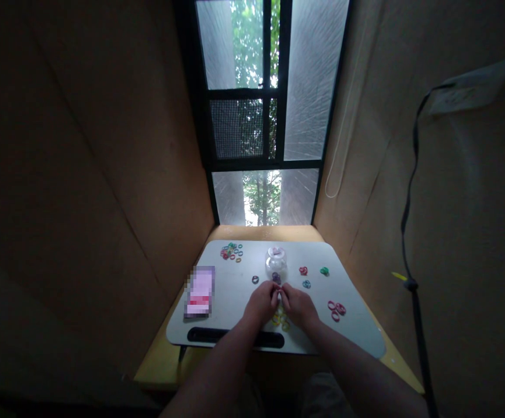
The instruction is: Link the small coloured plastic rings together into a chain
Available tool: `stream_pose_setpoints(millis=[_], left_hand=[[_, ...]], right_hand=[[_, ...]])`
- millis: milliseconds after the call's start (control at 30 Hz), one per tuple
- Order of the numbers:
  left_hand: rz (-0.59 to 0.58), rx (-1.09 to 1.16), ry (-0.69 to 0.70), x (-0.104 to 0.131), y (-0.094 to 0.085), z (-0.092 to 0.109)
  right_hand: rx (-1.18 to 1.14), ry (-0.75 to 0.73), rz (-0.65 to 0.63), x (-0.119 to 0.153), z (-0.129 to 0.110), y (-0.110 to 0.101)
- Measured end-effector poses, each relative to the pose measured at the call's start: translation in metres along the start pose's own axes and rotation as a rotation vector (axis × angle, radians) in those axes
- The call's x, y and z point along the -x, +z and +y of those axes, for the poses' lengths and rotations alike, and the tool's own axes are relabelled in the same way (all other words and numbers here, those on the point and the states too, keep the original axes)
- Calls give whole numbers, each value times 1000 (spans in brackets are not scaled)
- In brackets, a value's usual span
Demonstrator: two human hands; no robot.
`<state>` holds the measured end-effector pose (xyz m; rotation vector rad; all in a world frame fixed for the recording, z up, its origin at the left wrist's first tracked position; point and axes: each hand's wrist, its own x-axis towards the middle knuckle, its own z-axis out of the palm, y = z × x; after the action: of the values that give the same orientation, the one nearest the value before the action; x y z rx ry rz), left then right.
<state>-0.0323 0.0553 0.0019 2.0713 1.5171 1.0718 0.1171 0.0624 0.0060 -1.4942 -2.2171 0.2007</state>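
Your left hand [261, 302] and right hand [296, 305] meet over the middle of the white lap desk [230, 293], fingers curled inward and fingertips close together; you may be pinching something small there, but I cannot tell. Just past your fingertips lie the purple bands [275, 277], in front of the clear jar [276, 265]. The yellow bands [285, 326] lie below, between your wrists. Red bands [303, 270], blue bands [307, 284] and green bands [324, 271] sit right of the jar, with pink bands [341, 309] nearer your right forearm. A mixed-colour pile [229, 253] lies at the far left.
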Motion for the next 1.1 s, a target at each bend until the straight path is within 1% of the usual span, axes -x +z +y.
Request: stream_pose_setpoints(millis=[167,367,533,700,967,1100], left_hand=[[1,-13,-26,0,0,2],[2,-40,-40,0,-1,5],[4,-23,-34,2,-3,7],[5,-13,-59,3,-3,6],[11,-3,-71,4,-6,12],[15,5,-60,3,-5,11]], right_hand=[[1,-11,1,2,0,-3],[14,21,-10,1,-1,-3],[15,43,-5,0,-2,-2],[30,48,0,0,-1,0],[27,63,-16,0,-3,-1],[26,58,-9,0,-2,0]])
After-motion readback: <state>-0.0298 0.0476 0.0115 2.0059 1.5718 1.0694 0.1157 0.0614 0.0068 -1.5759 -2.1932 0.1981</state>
